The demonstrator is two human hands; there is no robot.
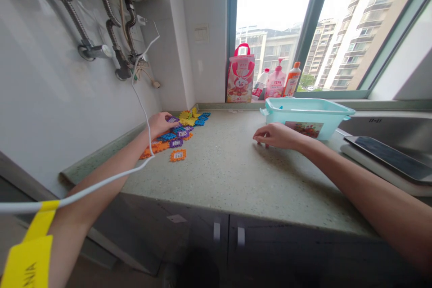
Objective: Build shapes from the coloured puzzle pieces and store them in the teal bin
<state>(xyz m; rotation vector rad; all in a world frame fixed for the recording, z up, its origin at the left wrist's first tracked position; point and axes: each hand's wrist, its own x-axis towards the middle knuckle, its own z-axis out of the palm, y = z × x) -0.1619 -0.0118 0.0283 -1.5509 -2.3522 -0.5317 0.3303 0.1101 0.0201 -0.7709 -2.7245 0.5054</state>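
My left hand (161, 123) reaches to a heap of flat plastic interlocking tiles (180, 132) in orange, purple, blue and yellow by the wall; its fingers curl round a purple tile at the heap's near edge. One orange tile (177, 155) lies apart, nearer to me. My right hand (275, 135) rests on the speckled countertop (222, 171) with fingers bent down, fingertips touching the surface, nothing visible in it. It sits just in front of the left end of a light blue plastic tub (332, 119).
A white cable (141, 103) hangs from wall pipes across my left forearm. A pink gift bag (240, 74) and several bottles (280, 82) stand on the window sill. A dark tray (391, 157) lies at the right by a steel sink (388, 128).
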